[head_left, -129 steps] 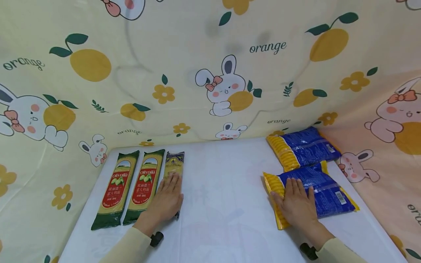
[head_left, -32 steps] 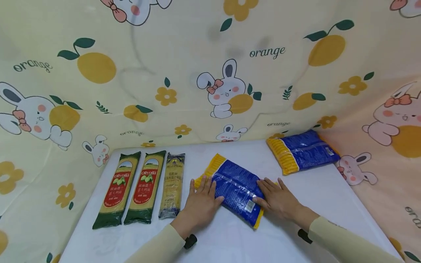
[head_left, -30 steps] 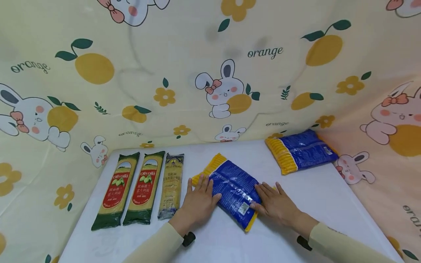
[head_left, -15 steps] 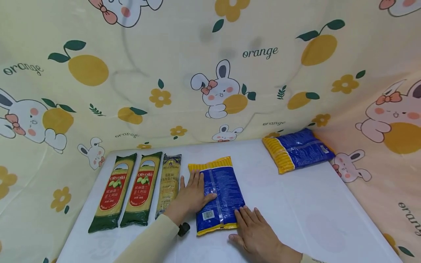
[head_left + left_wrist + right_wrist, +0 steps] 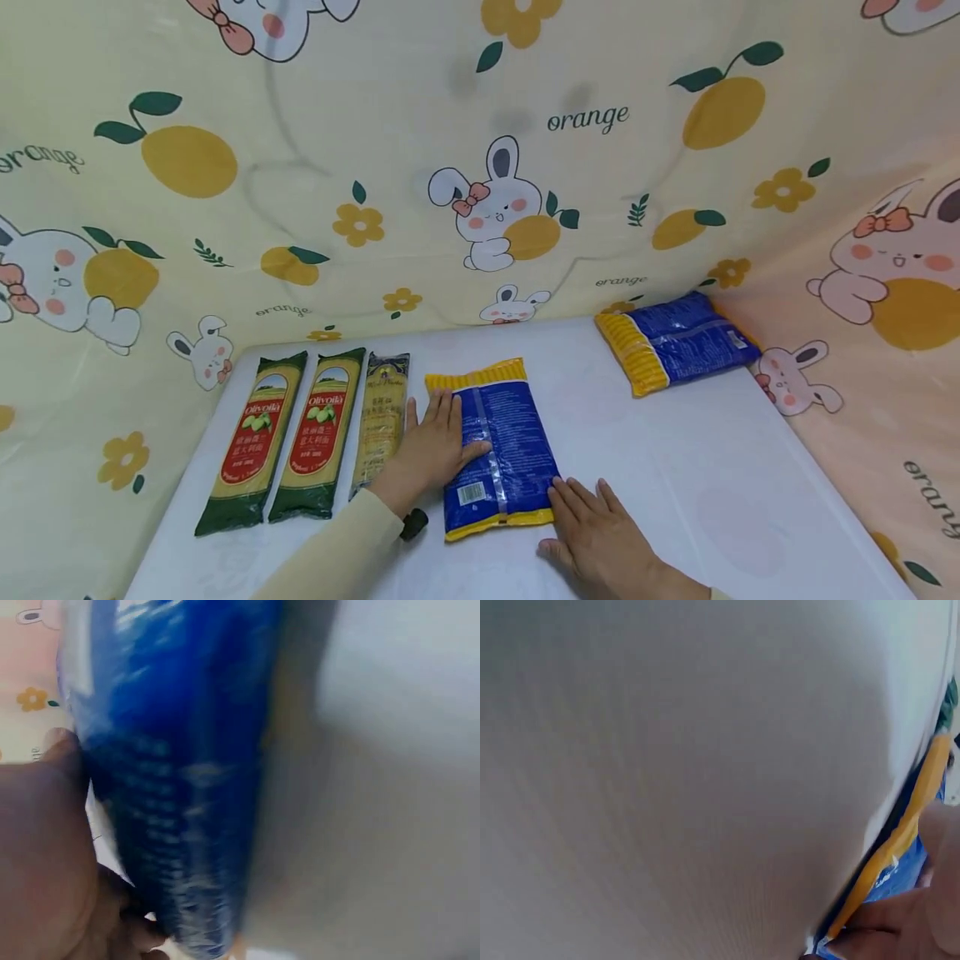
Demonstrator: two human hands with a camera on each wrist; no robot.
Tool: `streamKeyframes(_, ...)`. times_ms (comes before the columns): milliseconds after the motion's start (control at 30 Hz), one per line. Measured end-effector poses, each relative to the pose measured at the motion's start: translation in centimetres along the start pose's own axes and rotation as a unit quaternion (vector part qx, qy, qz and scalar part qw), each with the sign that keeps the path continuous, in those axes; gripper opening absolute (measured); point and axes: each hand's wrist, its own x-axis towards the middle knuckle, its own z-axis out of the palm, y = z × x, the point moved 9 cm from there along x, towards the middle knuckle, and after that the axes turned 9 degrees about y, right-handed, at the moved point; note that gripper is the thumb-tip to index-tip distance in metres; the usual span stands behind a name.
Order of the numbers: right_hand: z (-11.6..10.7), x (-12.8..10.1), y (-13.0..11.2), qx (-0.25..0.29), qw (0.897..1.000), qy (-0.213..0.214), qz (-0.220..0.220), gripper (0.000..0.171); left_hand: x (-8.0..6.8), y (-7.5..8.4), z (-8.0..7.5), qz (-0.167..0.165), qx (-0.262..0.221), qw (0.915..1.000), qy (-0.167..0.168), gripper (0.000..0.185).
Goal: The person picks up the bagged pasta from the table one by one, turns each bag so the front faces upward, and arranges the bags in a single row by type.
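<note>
A blue plastic bag (image 5: pixel 517 442) with a yellow striped top and yellow bottom hem lies barcode side up, mid-table. Along its left edge rests my left hand (image 5: pixel 429 450), fingers extended and thumb over the front. My right hand (image 5: pixel 603 537) touches the lower right corner with outstretched fingers, palm down. The left wrist view has the bag's blurred blue side (image 5: pixel 187 772) beside the hand; in the right wrist view, fingers meet the yellow hem (image 5: pixel 877 870). Just left of my left hand lies a narrow golden spaghetti pack (image 5: pixel 382 417), its lower end partly hidden.
Two green-and-gold Olivoilà spaghetti packs (image 5: pixel 251 446), (image 5: pixel 318 437) lie side by side on the left of the white table (image 5: pixel 675 467). A second blue-and-yellow bag (image 5: pixel 678 343) sits at the back right corner. Printed cloth (image 5: pixel 360 125) hangs behind and at the sides.
From the right, the blue bag has come to mid-table beside the golden pack and turned so its striped top faces away. Both hands moved with it; over the last half second little differs.
</note>
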Motion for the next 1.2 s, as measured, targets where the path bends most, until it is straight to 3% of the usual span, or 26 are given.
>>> streamKeyframes(133, -1.5, 0.4, -0.1, -0.024, 0.996, 0.078, -0.018, 0.062, 1.9, 0.1, -2.0, 0.019, 0.003, 0.9977, 0.065, 0.081)
streamKeyframes(267, -2.8, 0.8, -0.1, -0.058, 0.985, 0.158, -0.026, 0.043, 4.7, 0.6, -3.9, 0.049, -0.002, 0.991, 0.125, 0.06)
streamKeyframes(367, -3.4, 1.0, 0.4, -0.074, 0.977, 0.199, -0.006, 0.035, 6.8, 1.3, -4.6, 0.073, -0.007, 0.9879, 0.137, 0.052)
streamKeyframes(533, -3.6, 1.4, 1.3, -0.102, 0.972, 0.208, 0.033, 0.043, 9.7, 2.3, -4.6, 0.106, 0.003, 0.9864, 0.126, 0.049)
streamKeyframes(733, -3.0, 1.8, 1.1, -0.123, 0.974, 0.186, 0.031, 0.053, 12.0, 3.8, -3.5, 0.134, 0.028, 0.9847, 0.107, 0.052)
streamKeyframes(933, -2.7, 1.9, 0.6, -0.145, 0.972, 0.185, 0.02, 0.057, 12.8, 4.9, -1.9, 0.148, 0.054, 0.9857, 0.061, 0.065)
streamKeyframes(1200, -2.8, 1.8, 0.8, -0.152, 0.97, 0.186, 0.019, 0.058, 12.7, 4.7, -0.7, 0.114, 0.068, 0.9911, 0.01, 0.079)
